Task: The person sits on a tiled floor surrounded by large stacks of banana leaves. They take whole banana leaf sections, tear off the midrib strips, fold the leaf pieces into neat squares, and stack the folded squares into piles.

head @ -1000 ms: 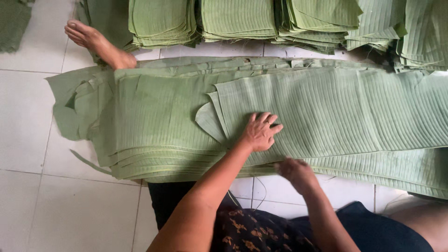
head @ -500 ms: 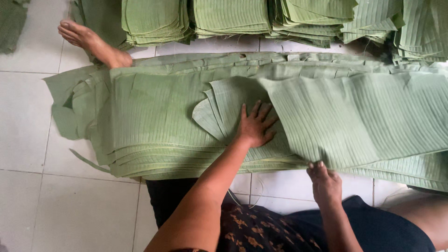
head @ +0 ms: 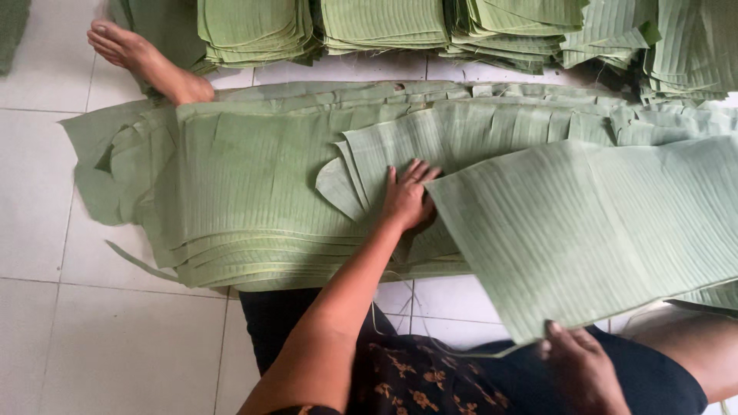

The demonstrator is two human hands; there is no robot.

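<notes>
L hand (head: 406, 201) flat, fingers spread, pressing on leaf stack (head: 254, 192). R hand (head: 580, 365) pinches lifted leaf (head: 592, 230) at its near edge, just right of L hand.

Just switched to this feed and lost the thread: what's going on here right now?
A person sitting on a tiled floor is working with a big pile of green leaf sheets. The left hand presses flat on the pile. The right hand grips the near edge of one loose sheet, lifted partly off the pile. A bare foot rests at the far left, and folded leaf stacks line the far side.
</notes>
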